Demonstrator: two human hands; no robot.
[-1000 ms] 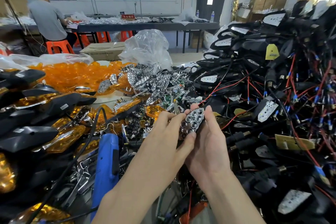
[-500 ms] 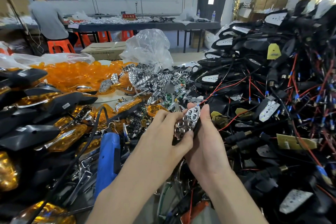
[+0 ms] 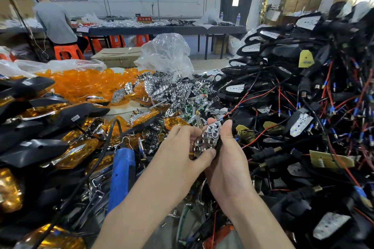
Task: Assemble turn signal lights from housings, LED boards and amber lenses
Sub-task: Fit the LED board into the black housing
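Observation:
A chrome reflector piece with round LED holes (image 3: 209, 137) is held up between both hands at the centre of the head view. My left hand (image 3: 180, 149) pinches its lower left edge with thumb and fingers. My right hand (image 3: 227, 157) grips its right side, thumb along the edge, with a black housing mostly hidden behind it. Loose amber lenses (image 3: 85, 85) are heaped at the left back. More chrome reflectors (image 3: 172, 91) lie in a pile behind my hands. Black housings with red and black wires (image 3: 303, 91) are stacked high on the right.
Finished black lights with amber lenses (image 3: 60, 115) are stacked at the left. A blue tool (image 3: 121, 174) with a black cable lies left of my forearm. A clear plastic bag (image 3: 168, 54) stands behind the reflectors. A person (image 3: 54, 20) sits at a far table.
The reflector has tilted more edge-on and both hands have shifted slightly, my left thumb now pressing lower on it. The rest is unchanged.

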